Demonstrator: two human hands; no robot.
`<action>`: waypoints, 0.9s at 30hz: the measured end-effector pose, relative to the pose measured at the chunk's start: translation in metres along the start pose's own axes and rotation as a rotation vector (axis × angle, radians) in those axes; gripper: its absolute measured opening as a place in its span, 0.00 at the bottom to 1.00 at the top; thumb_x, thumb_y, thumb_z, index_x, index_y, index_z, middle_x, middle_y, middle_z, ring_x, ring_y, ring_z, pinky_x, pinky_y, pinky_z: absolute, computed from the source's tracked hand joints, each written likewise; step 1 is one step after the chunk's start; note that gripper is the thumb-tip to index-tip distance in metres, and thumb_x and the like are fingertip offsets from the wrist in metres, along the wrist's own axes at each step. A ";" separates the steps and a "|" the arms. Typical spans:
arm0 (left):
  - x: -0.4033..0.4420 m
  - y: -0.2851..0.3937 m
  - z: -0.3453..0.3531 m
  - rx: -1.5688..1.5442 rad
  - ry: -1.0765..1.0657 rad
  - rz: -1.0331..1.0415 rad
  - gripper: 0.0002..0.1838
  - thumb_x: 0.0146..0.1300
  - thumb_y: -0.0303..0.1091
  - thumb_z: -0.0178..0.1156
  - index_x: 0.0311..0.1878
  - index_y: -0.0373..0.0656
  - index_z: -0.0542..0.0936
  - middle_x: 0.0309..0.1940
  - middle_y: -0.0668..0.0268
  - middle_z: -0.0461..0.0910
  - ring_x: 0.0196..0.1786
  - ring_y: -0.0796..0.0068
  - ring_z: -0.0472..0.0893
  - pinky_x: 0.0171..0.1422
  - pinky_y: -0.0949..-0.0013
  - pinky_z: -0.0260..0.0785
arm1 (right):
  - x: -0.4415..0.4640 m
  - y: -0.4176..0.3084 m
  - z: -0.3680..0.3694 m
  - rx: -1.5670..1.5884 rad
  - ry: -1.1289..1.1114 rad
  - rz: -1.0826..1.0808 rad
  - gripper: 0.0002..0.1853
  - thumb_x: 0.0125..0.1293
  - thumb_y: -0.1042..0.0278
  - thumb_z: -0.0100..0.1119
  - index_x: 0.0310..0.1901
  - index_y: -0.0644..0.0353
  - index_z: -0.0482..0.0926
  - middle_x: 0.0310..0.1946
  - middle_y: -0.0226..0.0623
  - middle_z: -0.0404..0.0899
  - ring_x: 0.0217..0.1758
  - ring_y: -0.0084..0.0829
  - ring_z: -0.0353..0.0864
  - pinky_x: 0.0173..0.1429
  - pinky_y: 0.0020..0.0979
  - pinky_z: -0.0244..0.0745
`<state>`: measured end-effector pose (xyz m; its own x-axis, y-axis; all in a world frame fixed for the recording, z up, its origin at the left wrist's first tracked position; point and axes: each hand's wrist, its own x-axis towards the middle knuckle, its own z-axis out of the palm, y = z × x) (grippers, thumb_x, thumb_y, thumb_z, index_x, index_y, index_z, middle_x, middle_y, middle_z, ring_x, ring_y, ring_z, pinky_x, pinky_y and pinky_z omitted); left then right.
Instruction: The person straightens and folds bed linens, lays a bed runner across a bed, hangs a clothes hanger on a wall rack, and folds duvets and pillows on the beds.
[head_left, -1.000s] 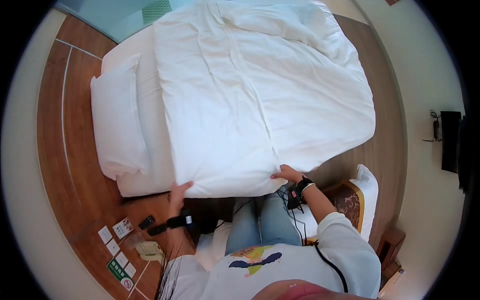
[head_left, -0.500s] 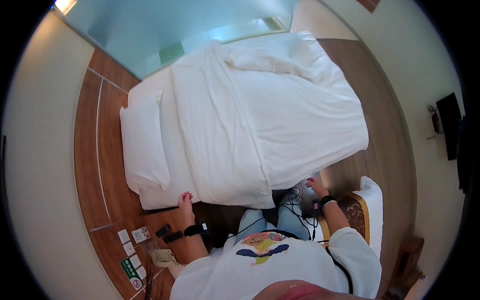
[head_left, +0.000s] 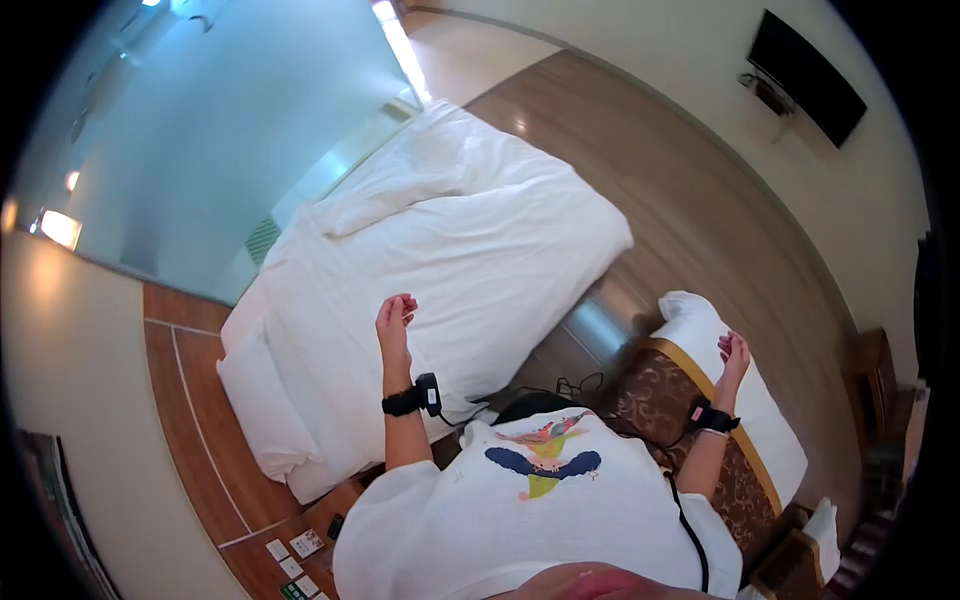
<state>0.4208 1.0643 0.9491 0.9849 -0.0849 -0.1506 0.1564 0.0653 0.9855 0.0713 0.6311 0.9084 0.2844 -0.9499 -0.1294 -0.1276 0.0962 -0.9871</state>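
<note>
My left hand (head_left: 396, 312) is raised over the bed, its fingers loosely curled with nothing visible in them. Beneath it lies a rumpled white duvet (head_left: 470, 270), and a white pillow (head_left: 272, 400) rests at the bed's left end. My right hand (head_left: 734, 350) hangs above the second bed, near its white bedding (head_left: 765, 425) and the brown patterned runner (head_left: 655, 395) with a gold edge. Its fingers are slightly bent and apart, holding nothing. Both wrists carry black straps with small devices.
A frosted glass partition (head_left: 230, 130) stands beyond the first bed. Wooden floor (head_left: 660, 200) runs between the beds and the wall with a television (head_left: 808, 75). Cards (head_left: 306, 543) lie on a wooden surface at lower left. Black cables (head_left: 565, 385) hang near my body.
Both hands have let go of the duvet's edge and risen. The view has turned toward the right, showing more of the second bed and television wall.
</note>
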 end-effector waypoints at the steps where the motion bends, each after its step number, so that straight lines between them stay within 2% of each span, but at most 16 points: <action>1: 0.002 -0.003 0.021 -0.002 -0.017 -0.019 0.10 0.57 0.36 0.44 0.31 0.42 0.72 0.25 0.70 0.73 0.31 0.82 0.71 0.35 0.80 0.60 | 0.002 0.008 -0.021 0.014 0.097 0.021 0.10 0.57 0.63 0.43 0.34 0.57 0.72 0.26 0.29 0.74 0.30 0.19 0.70 0.34 0.19 0.61; 2: 0.007 -0.005 0.019 -0.026 -0.043 -0.048 0.10 0.57 0.37 0.44 0.31 0.42 0.72 0.25 0.70 0.73 0.30 0.83 0.71 0.34 0.80 0.60 | -0.017 0.010 -0.024 0.053 0.126 0.019 0.10 0.57 0.63 0.43 0.34 0.58 0.72 0.25 0.29 0.73 0.29 0.20 0.70 0.33 0.19 0.61; 6: 0.027 -0.014 0.088 -0.088 -0.039 -0.107 0.11 0.57 0.38 0.44 0.29 0.41 0.72 0.22 0.70 0.72 0.27 0.84 0.70 0.29 0.83 0.59 | -0.001 0.022 -0.046 0.008 0.077 0.200 0.09 0.57 0.65 0.44 0.32 0.59 0.72 0.23 0.29 0.73 0.26 0.18 0.70 0.29 0.18 0.61; 10: 0.055 -0.035 0.130 -0.199 -0.024 -0.177 0.09 0.53 0.35 0.45 0.27 0.41 0.71 0.20 0.71 0.70 0.24 0.84 0.69 0.26 0.84 0.57 | 0.028 0.016 -0.052 -0.109 0.016 0.254 0.09 0.57 0.65 0.44 0.33 0.58 0.72 0.23 0.28 0.73 0.27 0.18 0.71 0.30 0.18 0.61; 13: 0.074 -0.028 0.184 -0.192 0.056 -0.169 0.09 0.53 0.34 0.45 0.26 0.41 0.72 0.19 0.71 0.70 0.23 0.84 0.69 0.25 0.84 0.57 | 0.079 -0.001 -0.053 -0.062 -0.039 0.177 0.09 0.57 0.64 0.44 0.33 0.57 0.72 0.24 0.28 0.74 0.27 0.18 0.71 0.30 0.18 0.62; 17: 0.115 -0.039 0.259 -0.135 0.078 -0.099 0.09 0.53 0.35 0.45 0.26 0.41 0.72 0.19 0.70 0.71 0.23 0.84 0.70 0.25 0.83 0.57 | 0.174 -0.043 -0.051 -0.105 0.031 0.085 0.08 0.57 0.66 0.44 0.34 0.59 0.72 0.24 0.29 0.73 0.28 0.18 0.71 0.34 0.18 0.63; 22: 0.170 -0.048 0.378 -0.208 0.080 -0.173 0.09 0.52 0.35 0.46 0.27 0.42 0.72 0.20 0.70 0.71 0.25 0.84 0.71 0.27 0.84 0.58 | 0.300 -0.099 -0.061 -0.009 0.085 -0.052 0.09 0.57 0.65 0.45 0.35 0.60 0.72 0.24 0.29 0.73 0.27 0.18 0.70 0.33 0.17 0.63; 23: 0.161 -0.049 0.374 -0.255 0.054 -0.171 0.09 0.53 0.35 0.46 0.27 0.42 0.73 0.21 0.70 0.72 0.25 0.83 0.71 0.28 0.83 0.58 | 0.284 -0.100 -0.063 -0.013 0.076 -0.055 0.09 0.57 0.65 0.45 0.35 0.60 0.72 0.24 0.29 0.73 0.27 0.18 0.70 0.33 0.17 0.63; 25: 0.168 -0.043 0.409 -0.182 -0.003 -0.087 0.09 0.53 0.35 0.45 0.28 0.42 0.73 0.21 0.70 0.72 0.26 0.83 0.71 0.30 0.82 0.59 | 0.310 -0.114 -0.050 0.049 0.080 -0.124 0.10 0.57 0.65 0.45 0.36 0.60 0.72 0.24 0.29 0.73 0.28 0.18 0.69 0.32 0.17 0.63; 27: 0.175 -0.039 0.439 -0.140 -0.019 -0.070 0.09 0.54 0.35 0.45 0.28 0.42 0.73 0.21 0.70 0.72 0.26 0.83 0.71 0.30 0.82 0.59 | 0.338 -0.121 -0.037 0.004 0.051 -0.090 0.10 0.57 0.65 0.45 0.36 0.60 0.72 0.25 0.29 0.72 0.28 0.18 0.69 0.32 0.18 0.63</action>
<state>0.5550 0.6105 0.9188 0.9699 -0.1131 -0.2156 0.2345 0.1962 0.9521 0.1477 0.2876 0.9872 0.2460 -0.9686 -0.0352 -0.1002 0.0107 -0.9949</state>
